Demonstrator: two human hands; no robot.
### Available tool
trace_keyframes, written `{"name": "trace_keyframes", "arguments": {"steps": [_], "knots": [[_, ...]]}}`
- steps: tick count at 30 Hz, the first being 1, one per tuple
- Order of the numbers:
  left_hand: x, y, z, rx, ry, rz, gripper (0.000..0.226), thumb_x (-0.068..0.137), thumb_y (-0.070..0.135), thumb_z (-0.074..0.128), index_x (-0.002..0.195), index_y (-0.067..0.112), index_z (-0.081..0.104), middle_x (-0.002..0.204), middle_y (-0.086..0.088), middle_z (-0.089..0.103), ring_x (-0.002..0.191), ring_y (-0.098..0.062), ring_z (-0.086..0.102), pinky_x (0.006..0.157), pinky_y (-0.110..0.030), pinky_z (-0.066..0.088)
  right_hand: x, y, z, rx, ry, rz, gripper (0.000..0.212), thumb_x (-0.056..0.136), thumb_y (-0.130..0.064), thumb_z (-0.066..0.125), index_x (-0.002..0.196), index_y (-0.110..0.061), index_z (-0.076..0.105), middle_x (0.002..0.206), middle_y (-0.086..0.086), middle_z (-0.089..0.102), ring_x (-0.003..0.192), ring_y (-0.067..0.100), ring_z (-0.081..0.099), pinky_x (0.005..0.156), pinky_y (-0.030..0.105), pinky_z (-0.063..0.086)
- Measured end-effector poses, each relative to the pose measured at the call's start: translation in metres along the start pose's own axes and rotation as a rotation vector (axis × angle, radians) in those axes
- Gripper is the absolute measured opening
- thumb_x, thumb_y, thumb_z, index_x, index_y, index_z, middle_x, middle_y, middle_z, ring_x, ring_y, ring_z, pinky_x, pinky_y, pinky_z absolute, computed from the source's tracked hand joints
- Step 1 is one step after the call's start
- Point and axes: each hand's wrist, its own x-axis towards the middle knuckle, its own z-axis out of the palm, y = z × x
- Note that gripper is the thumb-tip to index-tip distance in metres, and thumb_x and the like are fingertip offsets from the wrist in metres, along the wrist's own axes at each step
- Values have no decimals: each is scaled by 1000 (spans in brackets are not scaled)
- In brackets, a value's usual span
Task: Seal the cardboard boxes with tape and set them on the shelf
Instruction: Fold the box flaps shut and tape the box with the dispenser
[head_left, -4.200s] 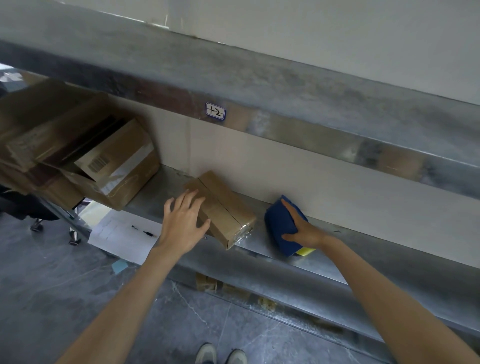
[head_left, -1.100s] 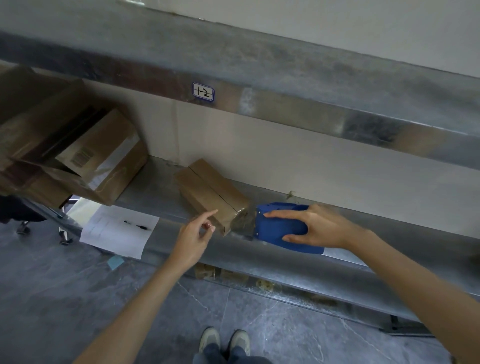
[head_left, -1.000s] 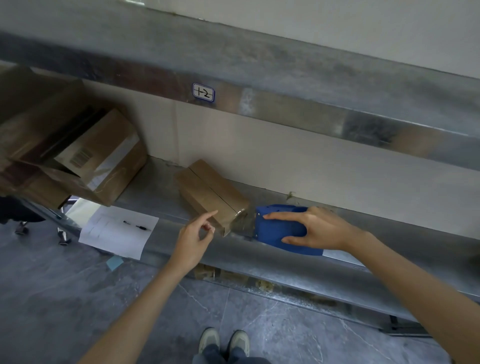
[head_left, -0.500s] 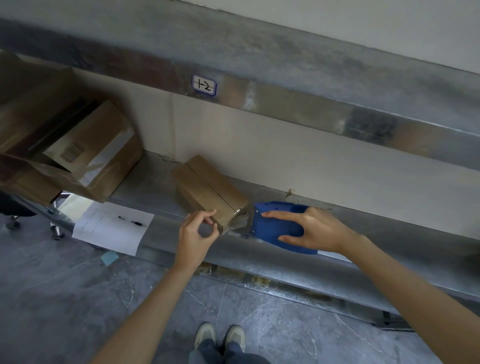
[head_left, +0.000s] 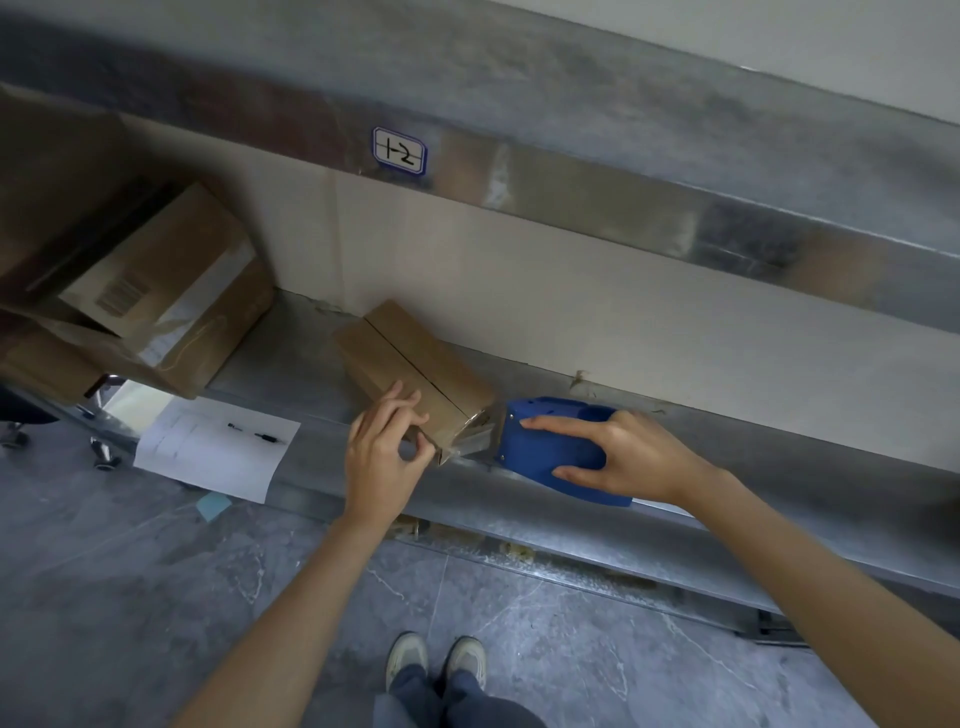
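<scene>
Small cardboard box (head_left: 410, 364): brown, oblong, flaps closed with a seam along the top. It lies on the lower metal shelf (head_left: 291, 358), set at an angle, its far end close to the back panel (head_left: 597, 291) and its near end at the shelf's front edge.

Clear tape (head_left: 470, 439): a glossy strip running from the box's near end to the mouth of the dispenser.

Tape dispenser (head_left: 545, 449): blue plastic, lying on the shelf just right of the box, nose towards it.

Left hand (head_left: 382, 457): fingers curled over the box's near corner, fingertips on its top, thumb brought up to the forefinger at the end edge. Whether the tape end is pinched between them cannot be told.

Right hand (head_left: 631, 457): wrapped round the dispenser, forefinger stretched along its upper side, thumb on the near side.

Larger cardboard boxes (head_left: 171, 296): a tilted heap at the shelf's left end, well apart from the small box; one bears a barcode label and pale tape.

Upper shelf (head_left: 571, 109): metal, with a blue-bordered sticker (head_left: 399, 151) handwritten "1-2" on its front lip.

Sheet of paper (head_left: 208, 457): white, below the shelf's left part, a pen (head_left: 250, 433) lying on it.

Floor (head_left: 130, 597): grey marbled tile; the person's pale shoes (head_left: 441, 662) stand on it.
</scene>
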Motion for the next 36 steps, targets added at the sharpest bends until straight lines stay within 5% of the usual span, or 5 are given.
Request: {"name": "trace_keyframes", "arguments": {"steps": [11, 15, 24, 30, 36], "knots": [[1, 0, 5, 111, -5, -38, 37, 76, 15, 59, 113, 16, 67, 123, 0, 64, 130, -15, 51, 103, -31, 33, 0, -1, 6, 56, 12, 21, 63, 90, -47, 63, 144, -57, 31, 40, -5, 23, 38, 15, 30, 44, 13, 18], [-1, 1, 7, 136, -46, -54, 51, 66, 11, 71, 116, 17, 64, 126, 1, 60, 134, -17, 48, 102, -44, 38, -2, -2, 8, 73, 7, 23, 64, 91, -46, 63, 143, -58, 29, 41, -4, 26, 40, 17, 32, 43, 15, 23], [-2, 3, 2, 163, -164, -15, 68, 63, 21, 79, 125, 15, 53, 129, -4, 50, 140, -25, 40, 108, -43, 37, 0, -4, 6, 83, 2, 14, 68, 92, -47, 60, 143, -64, 18, 43, -1, 30, 45, 20, 35, 47, 15, 29], [-5, 1, 3, 152, -167, -2, 77, 72, 53, 75, 132, 13, 49, 134, -4, 47, 144, -24, 33, 117, -52, 29, 0, -7, -3, 10, -22, 16, 62, 93, -46, 60, 146, -55, 28, 44, -1, 25, 43, 18, 28, 45, 18, 21], [-1, 7, 5, 216, -101, -16, 69, 66, 49, 86, 120, 17, 58, 129, -1, 59, 139, -24, 40, 112, -44, 32, 0, -9, -12, -31, -49, -8, 62, 92, -51, 59, 146, -55, 29, 45, -2, 25, 43, 15, 26, 46, 17, 19]]}}
